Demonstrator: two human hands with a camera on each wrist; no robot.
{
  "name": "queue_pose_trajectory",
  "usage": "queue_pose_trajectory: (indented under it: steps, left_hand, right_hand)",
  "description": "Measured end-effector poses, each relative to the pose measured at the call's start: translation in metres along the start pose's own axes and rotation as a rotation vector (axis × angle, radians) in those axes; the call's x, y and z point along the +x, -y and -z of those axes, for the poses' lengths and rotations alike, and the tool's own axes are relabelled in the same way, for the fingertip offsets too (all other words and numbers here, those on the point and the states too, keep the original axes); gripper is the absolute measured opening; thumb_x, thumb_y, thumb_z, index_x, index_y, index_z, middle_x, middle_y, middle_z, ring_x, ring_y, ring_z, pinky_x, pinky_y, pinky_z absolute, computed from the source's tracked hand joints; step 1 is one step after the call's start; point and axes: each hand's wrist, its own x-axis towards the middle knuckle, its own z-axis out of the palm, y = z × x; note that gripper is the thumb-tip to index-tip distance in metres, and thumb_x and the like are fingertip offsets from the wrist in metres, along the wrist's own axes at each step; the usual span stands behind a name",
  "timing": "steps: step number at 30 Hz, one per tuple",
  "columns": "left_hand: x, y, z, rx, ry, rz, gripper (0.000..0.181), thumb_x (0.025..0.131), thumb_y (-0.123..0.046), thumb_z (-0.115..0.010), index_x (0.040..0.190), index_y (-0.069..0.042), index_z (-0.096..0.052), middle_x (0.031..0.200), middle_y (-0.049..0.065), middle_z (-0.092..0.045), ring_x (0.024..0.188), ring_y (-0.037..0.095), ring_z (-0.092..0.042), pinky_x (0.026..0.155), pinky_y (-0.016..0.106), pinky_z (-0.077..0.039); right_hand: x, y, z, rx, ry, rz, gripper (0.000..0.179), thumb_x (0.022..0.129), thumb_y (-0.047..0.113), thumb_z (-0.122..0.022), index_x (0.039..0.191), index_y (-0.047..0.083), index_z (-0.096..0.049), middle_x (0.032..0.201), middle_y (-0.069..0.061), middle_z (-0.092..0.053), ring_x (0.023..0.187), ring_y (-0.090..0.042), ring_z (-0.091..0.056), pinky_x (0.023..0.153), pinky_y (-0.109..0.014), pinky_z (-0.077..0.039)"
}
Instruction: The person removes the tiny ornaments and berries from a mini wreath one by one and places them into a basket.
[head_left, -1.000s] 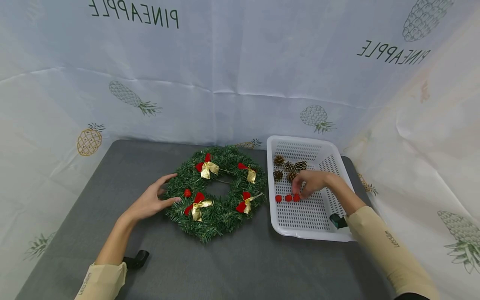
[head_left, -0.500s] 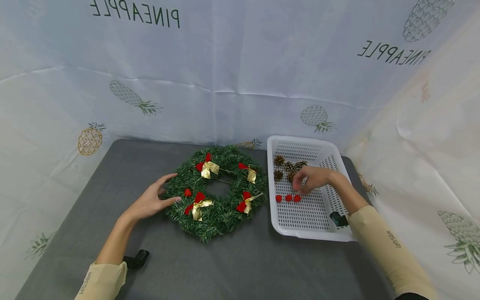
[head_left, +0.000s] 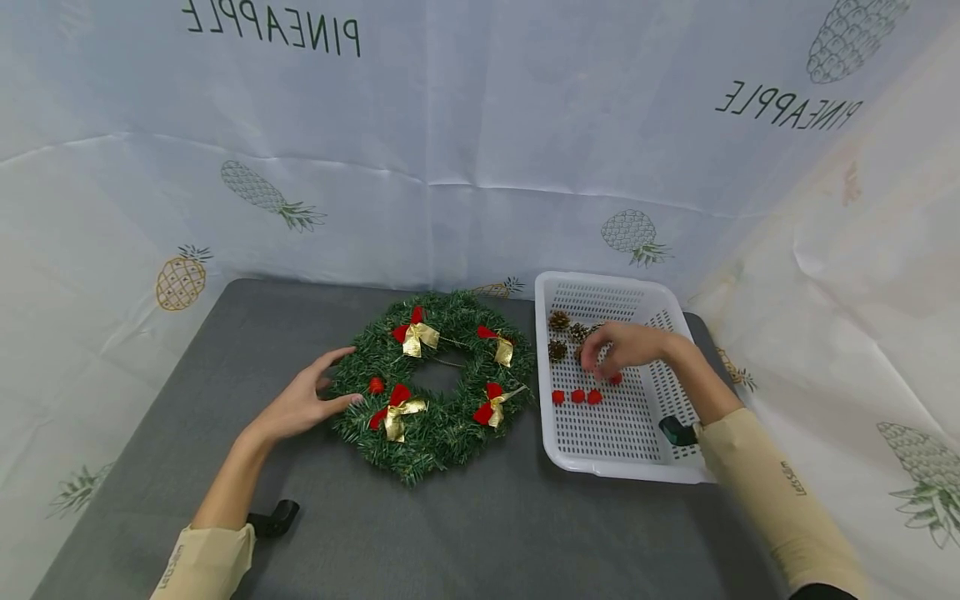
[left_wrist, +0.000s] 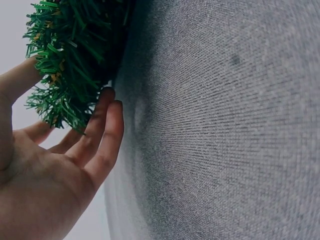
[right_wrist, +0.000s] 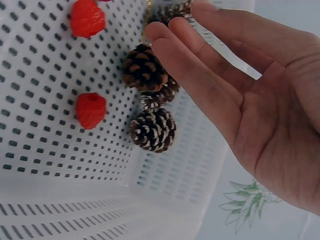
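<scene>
A green wreath [head_left: 442,450] with red-and-gold bows and one red berry ornament [head_left: 376,385] lies flat on the grey table. My left hand [head_left: 296,406] rests at its left edge, thumb and fingers spread along the greenery. In the left wrist view, the fingertips [left_wrist: 115,112] lie beside the wreath's fringe. Over a white perforated basket [head_left: 551,433] hovers my right hand [head_left: 628,348], fingers relaxed and gripping nothing visible. Below it are pine cones [right_wrist: 145,67] and red berry ornaments [right_wrist: 91,110]. In the head view the hand hides some of the cones.
The basket stands at the table's right end, its rim raised around the contents. A pineapple-print sheet [head_left: 480,125] hangs behind and at both sides. A black wrist camera [head_left: 277,518] is on the left forearm.
My right hand has lifted off the row of red berries and shifted slightly back toward the pine cones. Another red berry shows beneath it. The left hand and wreath have stayed put.
</scene>
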Motion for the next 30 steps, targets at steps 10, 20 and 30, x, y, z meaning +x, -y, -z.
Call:
queue_pose_trajectory:
  steps: [10, 20, 30]
  left_hand:
    - [0.001, -0.002, 0.0, -0.007, 0.005, 0.002, 0.086, 0.104, -0.03, -0.076, 0.171, -0.006, -0.027, 0.176, 0.035, -0.021, 0.145, 0.073, -0.04, 0.109, 0.077, -0.049]
    - [0.001, -0.003, -0.001, -0.006, 0.004, -0.005, 0.085, 0.104, -0.029, -0.076, 0.171, -0.005, -0.028, 0.176, 0.035, -0.022, 0.145, 0.072, -0.041, 0.107, 0.077, -0.05]
    - [0.0, -0.002, -0.001, -0.004, -0.001, -0.006, 0.085, 0.104, -0.027, -0.076, 0.171, -0.005, -0.028, 0.175, 0.037, -0.022, 0.145, 0.073, -0.041, 0.108, 0.077, -0.05]
  right_hand:
    - [-0.004, 0.017, 0.009, 0.011, -0.016, 0.034, 0.015, 0.098, 0.001, -0.076, 0.113, 0.002, -0.076, 0.117, -0.025, -0.074, 0.098, -0.023, -0.074, 0.082, -0.031, -0.063]
    - [-0.005, 0.036, 0.016, 0.03, -0.057, 0.07, 0.015, 0.099, 0.002, -0.077, 0.114, 0.004, -0.078, 0.115, -0.019, -0.076, 0.098, -0.022, -0.078, 0.087, -0.032, -0.065]
    - [0.006, 0.063, 0.024, 0.018, -0.099, 0.136, 0.018, 0.101, 0.004, -0.074, 0.119, 0.001, -0.076, 0.118, -0.018, -0.077, 0.1, -0.021, -0.081, 0.083, -0.031, -0.065]
